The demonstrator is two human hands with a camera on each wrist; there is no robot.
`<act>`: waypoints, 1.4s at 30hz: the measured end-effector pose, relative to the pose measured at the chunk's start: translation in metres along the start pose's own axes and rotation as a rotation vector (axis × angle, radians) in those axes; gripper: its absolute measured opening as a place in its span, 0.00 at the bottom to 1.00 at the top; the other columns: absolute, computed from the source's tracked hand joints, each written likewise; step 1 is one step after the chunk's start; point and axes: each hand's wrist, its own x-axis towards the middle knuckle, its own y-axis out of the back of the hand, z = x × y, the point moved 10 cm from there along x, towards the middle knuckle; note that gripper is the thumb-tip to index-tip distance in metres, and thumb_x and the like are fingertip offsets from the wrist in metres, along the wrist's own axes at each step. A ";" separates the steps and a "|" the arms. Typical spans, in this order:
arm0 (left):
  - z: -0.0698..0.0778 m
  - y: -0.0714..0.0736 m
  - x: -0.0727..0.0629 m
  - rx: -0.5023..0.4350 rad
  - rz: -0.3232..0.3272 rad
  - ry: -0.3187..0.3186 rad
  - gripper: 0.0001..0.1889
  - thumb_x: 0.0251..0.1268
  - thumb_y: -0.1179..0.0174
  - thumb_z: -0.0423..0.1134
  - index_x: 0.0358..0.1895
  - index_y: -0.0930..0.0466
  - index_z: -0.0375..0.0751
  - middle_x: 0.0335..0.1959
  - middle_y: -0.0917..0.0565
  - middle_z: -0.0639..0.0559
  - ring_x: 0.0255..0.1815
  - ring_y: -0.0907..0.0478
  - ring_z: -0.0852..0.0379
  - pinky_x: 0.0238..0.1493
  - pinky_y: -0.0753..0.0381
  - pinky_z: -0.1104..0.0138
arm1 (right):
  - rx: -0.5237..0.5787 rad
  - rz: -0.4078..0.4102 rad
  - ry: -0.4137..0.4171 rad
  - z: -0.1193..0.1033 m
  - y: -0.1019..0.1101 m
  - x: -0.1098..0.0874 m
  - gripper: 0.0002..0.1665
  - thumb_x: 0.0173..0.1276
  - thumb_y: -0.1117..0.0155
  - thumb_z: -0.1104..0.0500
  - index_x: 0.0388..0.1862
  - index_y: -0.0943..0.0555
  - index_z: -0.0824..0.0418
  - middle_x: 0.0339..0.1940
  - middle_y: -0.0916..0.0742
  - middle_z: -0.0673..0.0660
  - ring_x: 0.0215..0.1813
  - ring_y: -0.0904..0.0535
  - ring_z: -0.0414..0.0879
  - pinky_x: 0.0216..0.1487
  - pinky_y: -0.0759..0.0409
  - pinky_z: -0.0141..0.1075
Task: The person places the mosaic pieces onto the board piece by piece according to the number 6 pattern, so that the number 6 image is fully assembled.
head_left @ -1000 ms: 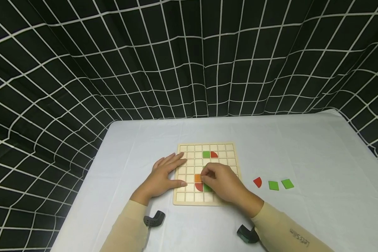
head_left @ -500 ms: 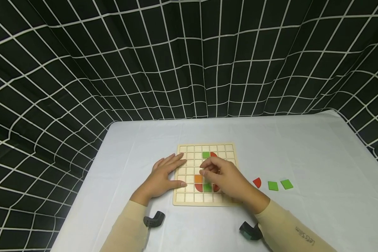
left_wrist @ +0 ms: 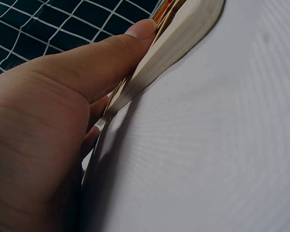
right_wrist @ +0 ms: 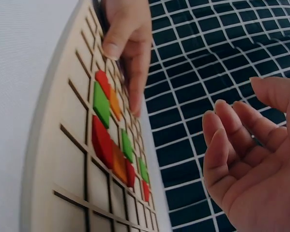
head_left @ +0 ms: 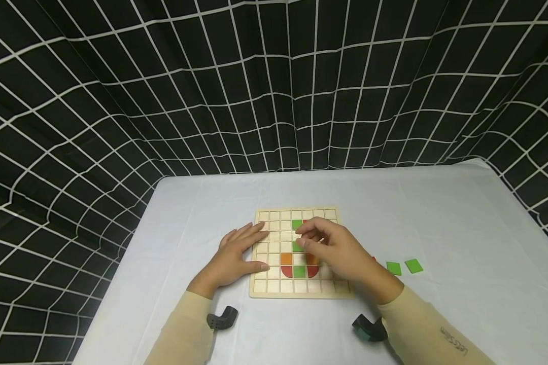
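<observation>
A wooden grid board (head_left: 274,288) lies on the table. My left hand (head_left: 226,261) rests on its left edge, fingers straight and spread, thumb (left_wrist: 142,30) on the rim. My right hand (head_left: 335,248) hovers over the board's right half, fingers loosely bent with nothing between them in the right wrist view. Set in the cells are green squares (head_left: 299,271), orange squares (head_left: 286,259) and red quarter-circles (head_left: 286,271). One green square (head_left: 297,247) lies by the right fingertips. A red tile (right_wrist: 130,174) beyond the nearer orange square is hidden behind this hand in the head view.
Right of the board lie two loose green squares (head_left: 413,265) and a red piece (head_left: 373,259), mostly covered by the right forearm. Black wrist devices (head_left: 223,318) sit at both wrists. A white cloth (head_left: 201,203) covers the table, and a black gridded curtain (head_left: 274,101) surrounds it.
My right hand has lifted away from the board's lower middle, moving up and right, its fingertips parting. Orange, red and green tiles there are uncovered. My left hand has stayed put.
</observation>
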 end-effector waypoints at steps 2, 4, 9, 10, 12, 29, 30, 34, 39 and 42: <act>0.000 0.000 0.000 0.001 0.000 0.002 0.46 0.66 0.24 0.61 0.84 0.30 0.54 0.88 0.43 0.60 0.89 0.54 0.52 0.85 0.66 0.48 | 0.001 -0.005 0.007 -0.002 0.002 0.000 0.08 0.79 0.29 0.59 0.54 0.13 0.55 0.42 0.12 0.51 0.45 0.15 0.51 0.46 0.15 0.42; 0.000 0.000 0.000 0.002 0.000 0.001 0.46 0.66 0.23 0.60 0.84 0.30 0.54 0.88 0.43 0.60 0.89 0.54 0.52 0.85 0.66 0.48 | 0.000 -0.008 0.010 -0.002 0.005 -0.001 0.09 0.80 0.29 0.59 0.55 0.14 0.55 0.42 0.11 0.51 0.45 0.15 0.50 0.47 0.15 0.42; 0.000 0.000 0.000 0.002 0.001 -0.003 0.46 0.66 0.23 0.60 0.85 0.31 0.53 0.88 0.43 0.60 0.89 0.54 0.52 0.85 0.65 0.48 | -0.002 0.002 0.024 -0.007 0.012 -0.002 0.10 0.80 0.29 0.59 0.56 0.13 0.56 0.43 0.11 0.51 0.46 0.15 0.50 0.47 0.15 0.42; 0.000 0.000 0.000 0.000 0.002 -0.003 0.46 0.65 0.23 0.60 0.85 0.31 0.53 0.88 0.43 0.60 0.89 0.54 0.52 0.85 0.65 0.48 | 0.001 0.006 0.029 -0.008 0.014 -0.003 0.10 0.80 0.29 0.59 0.56 0.13 0.57 0.44 0.11 0.51 0.47 0.15 0.50 0.47 0.15 0.41; 0.000 0.000 0.000 0.000 0.003 -0.005 0.46 0.65 0.23 0.60 0.85 0.31 0.53 0.88 0.43 0.60 0.89 0.54 0.52 0.85 0.66 0.48 | 0.006 0.016 0.036 -0.011 0.018 -0.003 0.10 0.79 0.29 0.60 0.56 0.13 0.57 0.45 0.11 0.51 0.47 0.15 0.51 0.47 0.15 0.41; 0.000 0.000 0.000 0.014 0.004 -0.007 0.46 0.65 0.23 0.59 0.84 0.31 0.54 0.88 0.43 0.60 0.89 0.54 0.52 0.85 0.65 0.48 | 0.168 0.046 0.096 -0.032 0.064 -0.014 0.14 0.82 0.37 0.66 0.62 0.17 0.64 0.55 0.13 0.64 0.53 0.14 0.58 0.56 0.14 0.39; -0.001 0.000 0.000 0.015 0.004 -0.006 0.46 0.66 0.23 0.59 0.84 0.31 0.54 0.88 0.43 0.60 0.89 0.54 0.52 0.85 0.65 0.48 | 0.173 0.046 0.114 -0.034 0.066 -0.016 0.14 0.82 0.37 0.67 0.63 0.18 0.65 0.55 0.13 0.64 0.53 0.14 0.58 0.57 0.14 0.39; -0.001 0.000 0.000 0.016 0.007 -0.006 0.46 0.65 0.23 0.59 0.84 0.30 0.54 0.88 0.43 0.60 0.89 0.54 0.51 0.85 0.66 0.48 | 0.171 0.059 0.163 -0.042 0.074 -0.019 0.15 0.82 0.39 0.69 0.64 0.19 0.68 0.54 0.13 0.65 0.53 0.14 0.56 0.52 0.14 0.38; -0.001 -0.001 0.000 0.019 0.004 -0.005 0.46 0.65 0.23 0.59 0.85 0.31 0.54 0.88 0.43 0.59 0.89 0.54 0.51 0.85 0.66 0.48 | 0.165 0.075 0.196 -0.045 0.083 -0.024 0.16 0.81 0.40 0.72 0.64 0.20 0.72 0.54 0.13 0.65 0.51 0.15 0.54 0.47 0.15 0.36; -0.001 -0.001 0.000 0.020 0.002 -0.003 0.46 0.66 0.23 0.59 0.85 0.31 0.54 0.88 0.43 0.59 0.89 0.54 0.51 0.85 0.66 0.48 | 0.155 0.080 0.204 -0.046 0.089 -0.028 0.16 0.80 0.41 0.73 0.64 0.20 0.72 0.54 0.13 0.65 0.52 0.15 0.53 0.49 0.15 0.36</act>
